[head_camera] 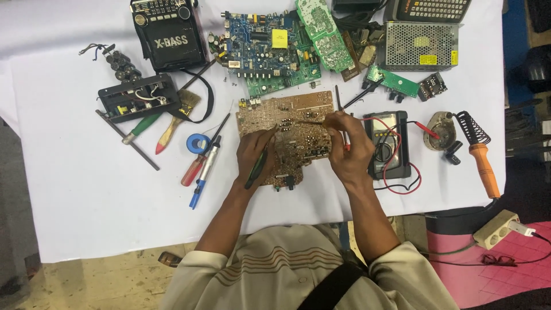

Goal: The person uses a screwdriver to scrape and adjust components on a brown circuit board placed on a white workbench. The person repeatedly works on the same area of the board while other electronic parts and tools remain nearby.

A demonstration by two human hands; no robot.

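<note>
Head view | brown circuit board (290, 135) lies flat mid-surface (86, 189) | left hand (254, 154) grips a dark probe (256, 168) on it | right hand (347, 146) pinches a thin tool (313, 121) over it | multimeter (388, 144) just beside | board looks light, stiff, fragile; best held by its bare edges.

Beige short-sleeved shirt (287, 258) with thin brown curved stripes across the chest and shoulders. Dark strap (330, 287) running diagonally over the front. Bare forearms, no rings or watch visible.
</note>
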